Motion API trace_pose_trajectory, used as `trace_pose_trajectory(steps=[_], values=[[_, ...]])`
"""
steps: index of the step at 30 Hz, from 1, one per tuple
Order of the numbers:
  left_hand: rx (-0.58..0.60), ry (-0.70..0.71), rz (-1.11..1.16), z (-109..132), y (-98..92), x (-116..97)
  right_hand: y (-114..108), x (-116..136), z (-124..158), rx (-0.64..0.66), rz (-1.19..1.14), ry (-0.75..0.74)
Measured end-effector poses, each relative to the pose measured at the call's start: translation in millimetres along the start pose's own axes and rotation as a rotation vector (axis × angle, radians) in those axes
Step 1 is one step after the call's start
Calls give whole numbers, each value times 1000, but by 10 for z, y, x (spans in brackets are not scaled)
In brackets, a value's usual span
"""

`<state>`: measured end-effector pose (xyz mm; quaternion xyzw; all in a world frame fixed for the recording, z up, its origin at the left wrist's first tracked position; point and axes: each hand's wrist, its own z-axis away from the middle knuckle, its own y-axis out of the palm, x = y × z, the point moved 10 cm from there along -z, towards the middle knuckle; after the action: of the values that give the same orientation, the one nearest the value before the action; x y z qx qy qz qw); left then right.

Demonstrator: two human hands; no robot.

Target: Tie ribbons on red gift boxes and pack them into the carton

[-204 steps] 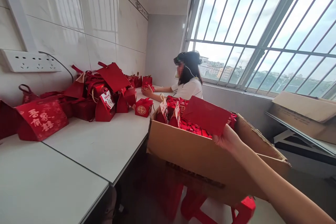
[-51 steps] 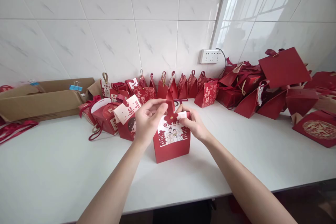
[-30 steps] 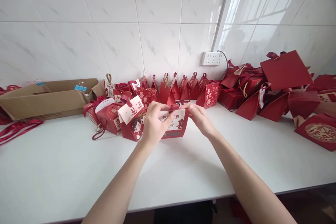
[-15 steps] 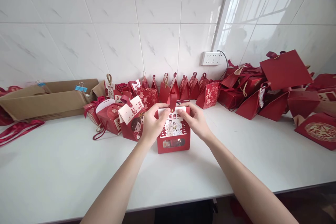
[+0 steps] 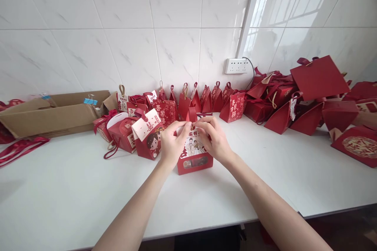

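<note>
A red gift box (image 5: 194, 161) with a white picture panel and a small window stands upright on the white table (image 5: 73, 200). My left hand (image 5: 172, 145) grips its upper left side, fingers pinched at the top flap. Opposite it, my right hand (image 5: 212, 141) covers the upper right side, fingertips meeting the left ones at the red handle tab (image 5: 192, 115). Both hands are closed on the box top.
A row of finished red boxes (image 5: 206, 100) lines the tiled wall. Just left of my hands stand more red boxes (image 5: 145, 135). A heap of flat red bags (image 5: 309, 94) fills the right. A brown carton (image 5: 50, 113) lies at left, a power strip (image 5: 236, 66) on the wall.
My hands have drawn closer together over the top of the red box, fingertips now meeting at the handle tab. The box stays upright in the same spot.
</note>
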<state>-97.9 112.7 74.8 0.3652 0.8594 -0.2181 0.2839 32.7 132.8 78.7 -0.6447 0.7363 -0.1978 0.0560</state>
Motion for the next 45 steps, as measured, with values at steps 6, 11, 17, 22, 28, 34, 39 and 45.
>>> trace_pose_trajectory(steps=[6,11,17,22,28,34,39,45], values=[[-30,43,-37,10,-15,-62,18,-7,12,15,9,-13],[-43,45,-47,14,-24,-75,34,-7,26,26,25,-26],[-52,65,-54,34,-24,-90,34,9,24,38,60,-41],[-52,54,-69,36,-23,-79,32,7,14,67,101,-45],[-50,24,-64,37,-19,-43,39,-36,29,106,174,-28],[-52,12,-43,37,-21,-36,39,-4,30,102,275,-71],[-42,2,-26,30,-12,-39,26,13,15,101,291,-83],[-36,-22,-38,22,-4,-32,36,-30,31,100,215,-39]])
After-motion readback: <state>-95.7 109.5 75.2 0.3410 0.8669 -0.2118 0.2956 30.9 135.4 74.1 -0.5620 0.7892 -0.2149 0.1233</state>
